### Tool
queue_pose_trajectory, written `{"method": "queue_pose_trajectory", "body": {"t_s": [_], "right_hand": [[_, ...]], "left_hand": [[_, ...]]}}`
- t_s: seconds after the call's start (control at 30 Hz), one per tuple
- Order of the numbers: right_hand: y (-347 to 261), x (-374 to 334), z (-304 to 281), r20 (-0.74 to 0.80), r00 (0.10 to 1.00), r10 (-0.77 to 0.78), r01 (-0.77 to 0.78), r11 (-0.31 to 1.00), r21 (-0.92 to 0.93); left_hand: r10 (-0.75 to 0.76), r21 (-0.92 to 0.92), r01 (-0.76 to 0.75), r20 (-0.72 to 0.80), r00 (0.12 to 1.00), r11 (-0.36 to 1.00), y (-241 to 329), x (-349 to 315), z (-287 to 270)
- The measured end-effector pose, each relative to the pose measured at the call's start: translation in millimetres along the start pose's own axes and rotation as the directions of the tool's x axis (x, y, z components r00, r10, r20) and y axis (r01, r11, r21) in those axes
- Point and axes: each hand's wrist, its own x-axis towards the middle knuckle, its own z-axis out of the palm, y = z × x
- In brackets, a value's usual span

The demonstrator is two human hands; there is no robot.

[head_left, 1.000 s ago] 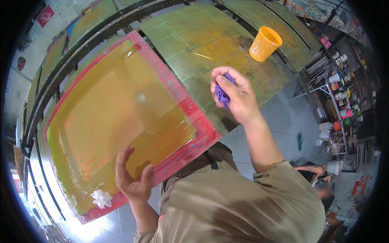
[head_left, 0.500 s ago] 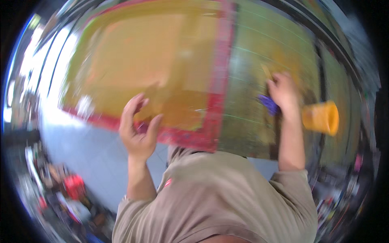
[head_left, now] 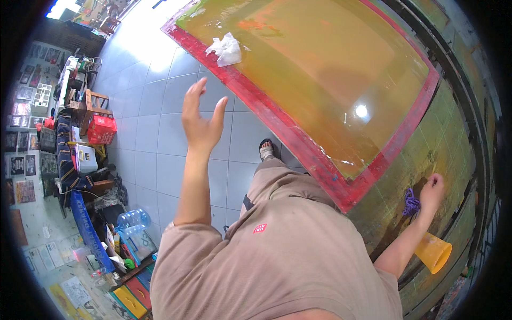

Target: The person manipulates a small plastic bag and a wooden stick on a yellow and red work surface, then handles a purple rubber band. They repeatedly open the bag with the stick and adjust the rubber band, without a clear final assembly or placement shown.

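Observation:
A large framed screen [head_left: 368,64] with yellow mesh and a red taped border lies on the greenish, paint-stained work table [head_left: 397,170]. White crumpled tissue [head_left: 226,49] rests at its left edge. My left hand [head_left: 201,120] is raised over the floor beside that edge, fingers apart and holding nothing. Over the table, right of the screen's near corner, my right hand [head_left: 432,193] has its fingers pinched together; whatever is between them is too small to make out. A purple tangle of string [head_left: 410,204] lies beside that wrist. An orange-yellow plastic cup [head_left: 433,253] lies tipped by the forearm.
Grey floor tiles [head_left: 170,133] stretch out to the left. Along the left wall stand a red box [head_left: 101,129], a large clear water bottle [head_left: 133,220], a blue banner-like strip [head_left: 88,226] and colored drawers [head_left: 130,301]. A dark rail [head_left: 474,101] curves along the table's far side.
My view has swung left, showing more floor and shelving. My left hand, earlier in front of the screen, now appears over the floor. My right hand stays near the purple string, fingers pinched.

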Motion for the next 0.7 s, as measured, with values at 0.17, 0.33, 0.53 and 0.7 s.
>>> {"method": "queue_pose_trajectory", "body": {"t_s": [0.17,0.33,0.53,0.7], "right_hand": [[-50,-11,-32,-0.028,0.993,0.119,-0.087,0.853,0.514],[-75,-39,-44,-0.16,0.984,0.084,0.038,0.768,0.64],[-150,-95,-40,-0.195,0.958,0.21,0.004,0.672,0.74],[-231,-134,-1,-0.171,0.956,0.237,-0.002,0.591,0.807]], "left_hand": [[0.337,0.273,-0.312,-0.05,0.94,0.91,-14,59,35],[0.027,0.105,-0.063,0.317,0.948,0.993,-54,140,45],[-0.074,-0.081,0.154,0.607,0.791,0.985,-60,185,29],[0.646,-0.513,-0.395,0.558,0.521,0.762,-107,204,53]]}}
